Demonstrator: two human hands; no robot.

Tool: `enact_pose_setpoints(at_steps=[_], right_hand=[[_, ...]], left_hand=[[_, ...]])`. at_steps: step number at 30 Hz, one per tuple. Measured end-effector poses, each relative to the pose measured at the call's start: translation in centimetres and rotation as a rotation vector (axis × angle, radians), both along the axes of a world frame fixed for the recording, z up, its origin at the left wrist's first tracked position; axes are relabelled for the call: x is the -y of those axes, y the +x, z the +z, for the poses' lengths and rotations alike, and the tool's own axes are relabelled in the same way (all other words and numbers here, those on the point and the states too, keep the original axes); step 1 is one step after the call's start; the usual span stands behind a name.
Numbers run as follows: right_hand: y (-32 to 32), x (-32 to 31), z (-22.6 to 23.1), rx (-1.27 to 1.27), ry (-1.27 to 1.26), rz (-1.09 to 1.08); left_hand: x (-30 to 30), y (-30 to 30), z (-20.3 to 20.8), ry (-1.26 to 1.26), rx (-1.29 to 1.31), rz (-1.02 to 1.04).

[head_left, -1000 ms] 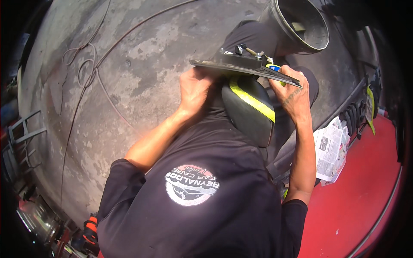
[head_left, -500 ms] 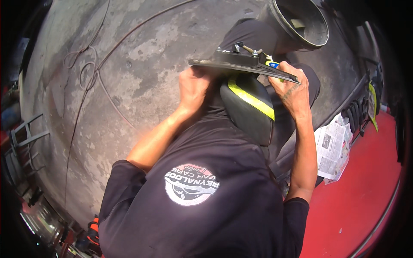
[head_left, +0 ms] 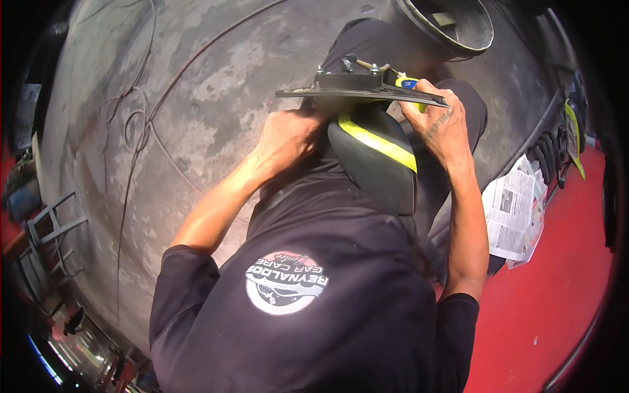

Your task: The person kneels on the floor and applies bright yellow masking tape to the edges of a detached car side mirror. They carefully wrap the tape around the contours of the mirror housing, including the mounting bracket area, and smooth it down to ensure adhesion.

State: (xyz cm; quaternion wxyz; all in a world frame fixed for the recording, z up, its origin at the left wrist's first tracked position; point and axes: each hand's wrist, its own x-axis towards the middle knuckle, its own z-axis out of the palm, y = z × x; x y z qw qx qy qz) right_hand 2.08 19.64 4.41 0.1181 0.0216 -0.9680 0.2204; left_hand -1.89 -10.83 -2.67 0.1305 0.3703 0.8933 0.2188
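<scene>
What looks like a car side mirror, a black housing (head_left: 377, 177) with a bright yellow stripe, rests between my thighs. Its flat black base plate (head_left: 327, 93) faces up, edge-on, with bolts and a short cable (head_left: 380, 64) on top. My right hand (head_left: 439, 121) grips the plate's right end, next to a yellow and blue piece (head_left: 407, 84) whose kind I cannot make out. My left hand (head_left: 288, 134) is closed beneath the plate's left end; its fingertips, and anything in them, are hidden.
A black bucket (head_left: 429, 26) with something pale inside stands beyond my knees. Thin cable (head_left: 137, 124) lies coiled on the worn concrete floor at left. Newspaper (head_left: 514, 213) lies on the red surface (head_left: 557, 281) at right. A metal stand (head_left: 56, 216) is at far left.
My left hand has shifted slightly down and right beneath the plate. The plate looks more level. The whole view has shifted a little; my right hand keeps its hold.
</scene>
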Motion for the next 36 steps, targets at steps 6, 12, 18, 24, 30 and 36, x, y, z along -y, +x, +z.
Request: enact_pose_setpoints(at_steps=[6, 12, 18, 24, 30, 36], right_hand=[[0.1, -0.4, -0.5, 0.000, 0.077, -0.017], [0.2, -0.3, -1.4, -0.023, 0.045, -0.001], [-0.3, 0.1, -1.7, 0.030, -0.201, -0.075], [-1.0, 0.2, -3.0, 0.140, -0.289, -0.201], [-1.2, -0.2, -3.8, 0.207, -0.434, -0.309], [-0.1, -3.8, -1.3, 0.148, -0.312, -0.426]], left_hand=[[-0.7, -2.1, 0.3, 0.026, -0.090, -0.109], [-0.2, -1.9, -0.6, 0.060, -0.151, -0.107], [0.8, -1.7, -1.7, 0.090, -0.125, -0.083], [0.4, -1.3, -1.8, 0.091, -0.047, -0.018], [0.4, -1.6, -2.3, 0.030, -0.001, -0.042], [1.0, -1.1, -2.7, 0.101, -0.018, -0.024]])
